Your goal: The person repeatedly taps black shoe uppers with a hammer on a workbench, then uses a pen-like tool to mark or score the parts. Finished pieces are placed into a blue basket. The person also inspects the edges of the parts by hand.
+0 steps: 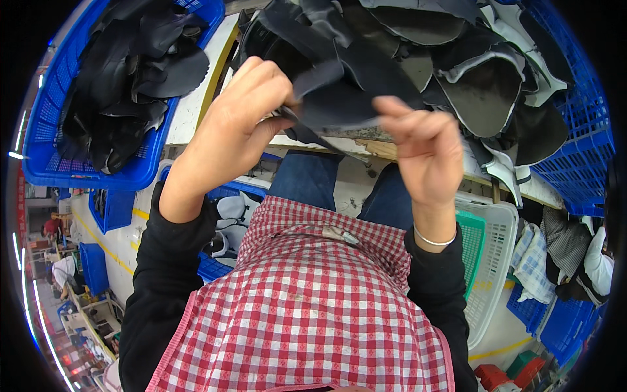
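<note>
My left hand [245, 108] is closed in a pinch on the edge of a black leather-like shoe piece [336, 98], raised over the near edge of the table. From those fingers a narrow dark strip [320, 140] slants down to the right; whether it belongs to the piece cannot be made out. My right hand [428, 150] is by the right end of the piece, its fingers partly curled and smeared by motion. Any contact between it and the piece is unclear. Behind both hands lies a heap of black shoe pieces [480, 98], some showing grey-brown linings and pale edges.
A blue basket [49, 153] filled with black pieces stands at left, beside the white table edge [212, 78]. Another blue basket [581, 144] rises at right. Below the table are a white basket [486, 294] with a green one inside, and a blue bin [212, 268] holding pale pieces.
</note>
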The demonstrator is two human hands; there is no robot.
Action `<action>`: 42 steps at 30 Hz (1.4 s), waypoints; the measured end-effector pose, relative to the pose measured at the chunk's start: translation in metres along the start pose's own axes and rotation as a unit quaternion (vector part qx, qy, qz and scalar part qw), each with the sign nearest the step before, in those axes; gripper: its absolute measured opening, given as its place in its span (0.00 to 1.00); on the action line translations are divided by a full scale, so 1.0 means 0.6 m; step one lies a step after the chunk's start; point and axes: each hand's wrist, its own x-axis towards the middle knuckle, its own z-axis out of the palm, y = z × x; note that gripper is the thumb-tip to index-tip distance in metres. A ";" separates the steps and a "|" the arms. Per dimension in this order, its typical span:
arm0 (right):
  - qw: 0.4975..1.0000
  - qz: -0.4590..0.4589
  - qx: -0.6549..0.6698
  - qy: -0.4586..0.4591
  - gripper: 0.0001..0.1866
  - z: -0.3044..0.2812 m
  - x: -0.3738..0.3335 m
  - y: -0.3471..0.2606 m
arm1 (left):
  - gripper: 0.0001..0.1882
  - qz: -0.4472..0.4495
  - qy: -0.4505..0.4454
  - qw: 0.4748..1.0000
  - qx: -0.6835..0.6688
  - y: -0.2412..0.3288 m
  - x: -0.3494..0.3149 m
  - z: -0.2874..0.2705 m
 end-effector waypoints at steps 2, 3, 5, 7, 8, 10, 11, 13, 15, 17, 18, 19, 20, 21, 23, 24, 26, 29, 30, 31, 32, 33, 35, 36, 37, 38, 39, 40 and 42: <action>0.955 -0.084 -0.208 -0.194 0.20 0.009 0.010 0.006 | 0.16 -0.018 0.005 1.000 -0.009 -0.004 0.009 0.003; 0.921 -0.093 -0.296 -0.236 0.22 0.009 0.014 0.010 | 0.16 -0.029 0.009 0.999 -0.024 -0.006 0.011 0.004; 0.919 -0.164 -0.317 -0.168 0.18 0.005 0.015 0.023 | 0.16 -0.051 0.016 0.997 -0.056 -0.012 0.014 -0.001; 0.855 -0.235 -0.443 -0.132 0.13 -0.005 0.004 0.037 | 0.16 -0.019 0.017 0.999 -0.038 -0.018 0.011 -0.008; 0.826 -0.229 -0.501 -0.118 0.11 -0.006 -0.011 0.048 | 0.16 -0.025 0.015 0.999 -0.043 -0.020 0.009 -0.011; 0.770 -0.183 -0.609 -0.063 0.06 0.000 -0.055 0.071 | 0.16 -0.025 0.009 0.999 -0.046 -0.023 0.004 -0.016; 0.809 -0.130 -0.570 -0.063 0.11 0.002 -0.074 0.090 | 0.16 -0.021 0.006 0.999 -0.044 -0.023 0.001 -0.017; 0.940 0.288 -0.183 0.011 0.20 0.002 -0.117 0.107 | 0.16 -0.010 -0.002 0.999 -0.043 -0.021 -0.002 -0.015; 0.920 0.334 0.192 0.070 0.24 -0.005 -0.132 0.126 | 0.16 -0.007 -0.014 0.999 -0.047 -0.017 -0.003 -0.011; 0.827 0.311 0.448 0.138 0.24 -0.007 -0.133 0.137 | 0.16 0.007 -0.038 0.999 -0.038 -0.013 -0.004 -0.009; 0.836 0.334 0.404 0.162 0.28 -0.006 -0.128 0.138 | 0.16 0.015 -0.045 0.998 -0.036 -0.010 -0.005 -0.009; 0.865 0.362 0.332 0.098 0.29 -0.007 -0.118 0.136 | 0.16 0.014 -0.054 0.998 -0.030 -0.008 -0.006 -0.010; 0.884 0.381 0.264 0.056 0.29 -0.005 -0.107 0.131 | 0.17 0.018 -0.058 0.998 -0.027 -0.006 -0.007 -0.013; 0.893 0.407 0.192 0.016 0.29 0.001 -0.100 0.123 | 0.17 0.014 -0.069 0.997 -0.021 -0.004 -0.009 -0.015; 0.932 0.338 0.124 0.030 0.26 0.010 -0.076 0.105 | 0.17 0.018 -0.068 0.997 -0.001 -0.001 -0.012 -0.020; 0.919 0.241 0.312 0.033 0.24 0.004 -0.057 0.088 | 0.17 0.009 -0.071 0.997 0.010 0.002 -0.014 -0.021; 0.855 0.118 0.497 0.091 0.21 -0.003 -0.024 0.053 | 0.17 0.011 -0.077 0.997 -0.023 0.007 -0.012 -0.021; 0.938 0.068 0.329 0.086 0.19 0.013 0.018 0.028 | 0.16 0.010 -0.062 0.997 -0.036 0.015 0.001 -0.014; 0.995 0.013 0.099 0.004 0.20 0.026 0.033 0.031 | 0.16 0.011 -0.050 0.998 -0.028 0.019 0.006 -0.011; 0.968 -0.093 -0.206 -0.106 0.22 0.033 0.054 0.030 | 0.16 0.008 -0.043 0.999 -0.016 0.021 0.012 -0.007; 0.894 -0.151 -0.384 -0.175 0.25 0.040 0.063 0.023 | 0.16 0.009 -0.045 0.999 -0.022 0.024 0.017 -0.005; 0.823 -0.165 -0.501 -0.210 0.27 0.045 0.073 0.018 | 0.16 0.034 -0.043 0.998 -0.012 0.026 0.022 -0.002; 0.724 -0.208 -0.619 -0.224 0.31 0.046 0.087 0.009 | 0.16 0.058 -0.039 0.997 0.031 0.028 0.027 0.001; 0.752 -0.138 -0.618 -0.183 0.31 0.040 0.088 0.002 | 0.16 0.047 -0.032 0.998 0.012 0.027 0.027 0.003; 0.762 -0.069 -0.629 -0.138 0.30 0.033 0.088 -0.004 | 0.16 0.029 -0.023 0.999 -0.006 0.026 0.026 0.004; 0.770 -0.072 -0.617 -0.149 0.28 0.024 0.087 -0.007 | 0.17 0.010 -0.015 1.000 -0.025 0.023 0.025 0.006; 0.772 -0.073 -0.609 -0.170 0.28 0.016 0.083 -0.007 | 0.18 0.010 -0.016 1.000 -0.022 0.020 0.023 0.009; 0.772 -0.078 -0.605 -0.176 0.27 0.009 0.080 -0.005 | 0.19 0.009 -0.018 1.000 -0.019 0.017 0.021 0.011; 0.759 -0.094 -0.618 -0.184 0.24 -0.004 0.074 0.001 | 0.19 0.013 -0.021 1.000 -0.016 0.009 0.018 0.016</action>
